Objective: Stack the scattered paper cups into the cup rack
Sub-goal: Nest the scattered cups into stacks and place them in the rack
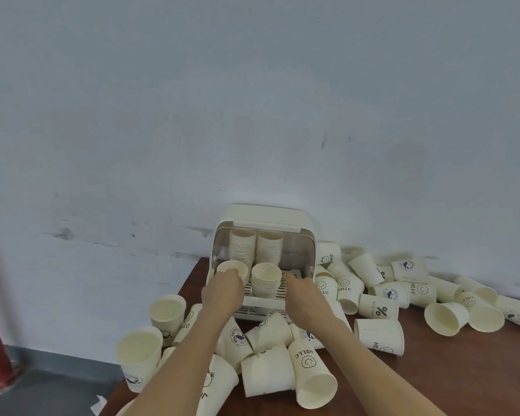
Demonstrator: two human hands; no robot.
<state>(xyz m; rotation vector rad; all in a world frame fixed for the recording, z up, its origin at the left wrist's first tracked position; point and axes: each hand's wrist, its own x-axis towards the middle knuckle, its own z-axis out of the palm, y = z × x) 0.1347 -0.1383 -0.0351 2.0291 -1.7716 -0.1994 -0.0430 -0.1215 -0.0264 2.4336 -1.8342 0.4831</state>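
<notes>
Two bare forearms in shot, no sleeves reaching the wrists, no watch, ring or glove on either the left hand or the right hand, both seen from the back, the fingers slim with nails hidden from this angle.

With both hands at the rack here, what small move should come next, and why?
Probably let the left hand release the cup stack it grips at the rack's front left, then reach for a scattered cup. The right hand appears empty, and many cups lie loose.
</notes>
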